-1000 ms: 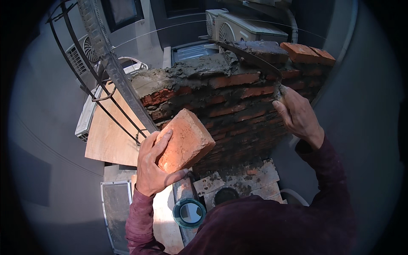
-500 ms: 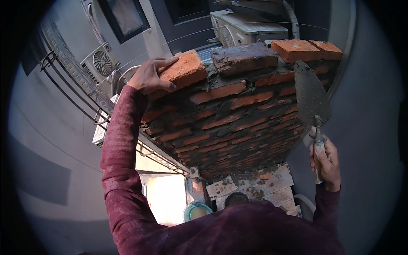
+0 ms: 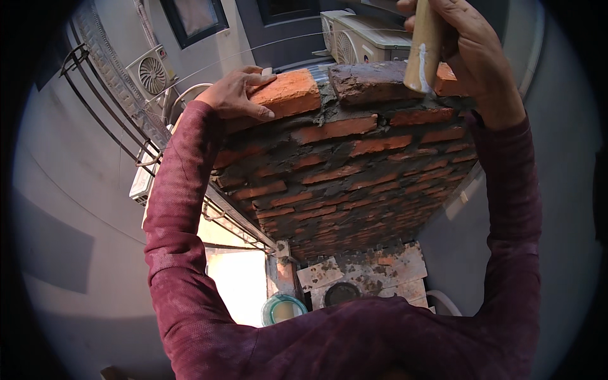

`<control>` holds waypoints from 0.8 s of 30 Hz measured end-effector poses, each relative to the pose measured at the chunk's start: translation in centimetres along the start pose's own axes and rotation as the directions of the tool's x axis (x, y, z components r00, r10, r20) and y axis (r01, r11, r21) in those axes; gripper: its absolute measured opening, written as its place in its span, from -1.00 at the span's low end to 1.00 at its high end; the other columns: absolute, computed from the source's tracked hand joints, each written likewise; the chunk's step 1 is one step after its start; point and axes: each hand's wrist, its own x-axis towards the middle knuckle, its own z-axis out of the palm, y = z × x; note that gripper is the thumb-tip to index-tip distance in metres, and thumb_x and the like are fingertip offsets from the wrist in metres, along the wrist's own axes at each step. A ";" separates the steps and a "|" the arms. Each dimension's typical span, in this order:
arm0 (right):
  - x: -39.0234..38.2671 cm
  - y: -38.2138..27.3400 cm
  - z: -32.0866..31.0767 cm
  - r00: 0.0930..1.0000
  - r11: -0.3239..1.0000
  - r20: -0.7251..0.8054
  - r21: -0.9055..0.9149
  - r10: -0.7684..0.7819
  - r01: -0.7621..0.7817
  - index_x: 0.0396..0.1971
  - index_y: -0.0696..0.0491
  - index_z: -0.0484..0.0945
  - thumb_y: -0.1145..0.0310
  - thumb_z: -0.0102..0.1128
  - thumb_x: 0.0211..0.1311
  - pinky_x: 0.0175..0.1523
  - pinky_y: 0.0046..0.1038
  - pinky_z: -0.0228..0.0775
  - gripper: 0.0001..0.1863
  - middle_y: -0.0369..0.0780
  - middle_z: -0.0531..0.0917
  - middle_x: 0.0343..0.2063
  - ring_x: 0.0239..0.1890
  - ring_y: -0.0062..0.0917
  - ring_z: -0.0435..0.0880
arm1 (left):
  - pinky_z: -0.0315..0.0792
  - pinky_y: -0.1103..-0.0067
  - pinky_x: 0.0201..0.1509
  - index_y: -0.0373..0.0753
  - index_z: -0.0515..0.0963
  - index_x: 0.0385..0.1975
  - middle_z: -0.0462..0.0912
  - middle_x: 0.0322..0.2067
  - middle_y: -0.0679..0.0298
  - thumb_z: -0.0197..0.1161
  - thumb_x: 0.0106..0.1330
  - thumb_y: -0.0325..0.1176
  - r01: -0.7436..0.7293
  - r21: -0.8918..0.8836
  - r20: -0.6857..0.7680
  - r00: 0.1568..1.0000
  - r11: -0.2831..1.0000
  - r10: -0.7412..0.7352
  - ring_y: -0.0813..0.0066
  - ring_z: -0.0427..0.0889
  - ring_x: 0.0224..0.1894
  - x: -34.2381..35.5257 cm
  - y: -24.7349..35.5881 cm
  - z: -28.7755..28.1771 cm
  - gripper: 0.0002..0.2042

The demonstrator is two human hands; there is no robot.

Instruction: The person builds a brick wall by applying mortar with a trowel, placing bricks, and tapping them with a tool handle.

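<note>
An orange brick [image 3: 291, 88] lies at the left end of the top course of a brick wall [image 3: 345, 180]. My left hand [image 3: 233, 95] grips its outer end, with the thumb on the near face and the fingers over the top. My right hand [image 3: 480, 57] is raised over the right part of the wall, closed round the wooden handle of a trowel [image 3: 420, 63]. White marks run down the handle, whose butt points at me; the blade is not visible. Beside the orange brick, past a mortar-smeared gap, sits a dark brick [image 3: 367, 83]. Another orange brick [image 3: 447, 81] shows partly behind my right hand.
Air conditioner units [image 3: 373, 45] stand beyond the wall, and another unit [image 3: 151, 75] hangs at the left near a metal railing [image 3: 104, 104]. A thin wire crosses behind the top course. Far below are mortar-spotted boards [image 3: 405, 269], a teal bucket [image 3: 284, 310] and a dark round container [image 3: 342, 293].
My right hand has risen from the lower right to above the wall's top, turning the trowel so its handle end faces me. My left hand stays on the orange brick.
</note>
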 end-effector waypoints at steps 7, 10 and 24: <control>13.9 0.2 7.5 0.976 0.988 0.181 -0.116 0.121 -0.101 -0.26 0.23 0.58 0.41 0.21 0.32 -0.26 -0.40 0.67 -0.83 -0.10 0.68 -0.33 -0.30 -0.38 0.72 | 0.44 0.32 0.23 -0.20 0.57 0.15 0.59 0.09 0.10 0.50 0.09 -0.16 -0.090 0.204 -0.261 0.955 0.975 0.143 0.08 0.54 0.17 -4.9 -2.4 1.0 -0.42; 15.8 5.0 13.4 0.919 0.970 0.335 -0.188 0.208 -0.151 -0.29 0.20 0.58 0.48 0.25 0.26 -0.28 -0.39 0.69 -0.89 -0.11 0.67 -0.35 -0.30 -0.37 0.73 | 0.44 0.35 0.19 -0.23 0.60 0.10 0.62 0.03 0.07 0.43 0.18 -0.21 -0.072 0.171 -0.374 0.918 0.983 0.132 0.08 0.58 0.10 -7.9 -3.7 2.4 -0.52; 16.2 8.4 16.2 0.812 0.896 0.419 -0.360 0.405 -0.261 -0.23 0.18 0.44 0.49 0.20 0.34 -0.24 -0.32 0.71 -0.86 -0.10 0.64 -0.36 -0.31 -0.31 0.75 | 0.14 0.07 0.48 -0.14 0.60 0.09 0.62 0.04 0.11 0.41 0.18 -0.20 -0.078 0.223 -0.500 0.847 0.972 0.183 0.09 0.56 0.13 -7.6 -3.6 4.1 -0.55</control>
